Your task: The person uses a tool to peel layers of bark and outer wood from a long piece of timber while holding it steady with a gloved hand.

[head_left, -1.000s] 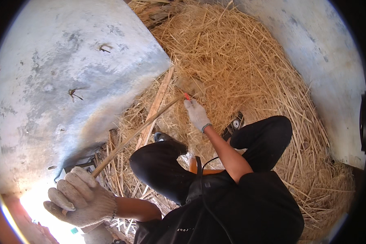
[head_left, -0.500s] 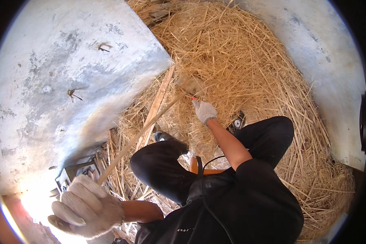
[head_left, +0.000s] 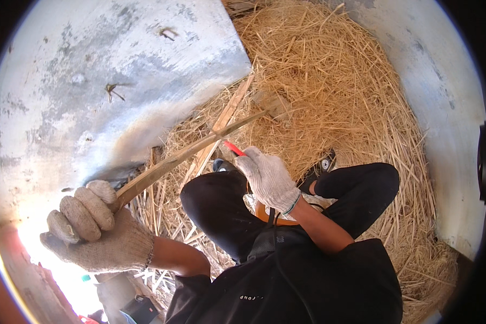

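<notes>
Head view: straw [head_left: 318, 75] lies between walls [head_left: 448, 135], left fingers [head_left: 94, 210] gripping wooden strip [head_left: 183, 155].

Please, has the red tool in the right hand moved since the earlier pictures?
Yes: judged against the whitish wall's corner, the red tool has moved farther away, toward the person's body and somewhat left.
</notes>
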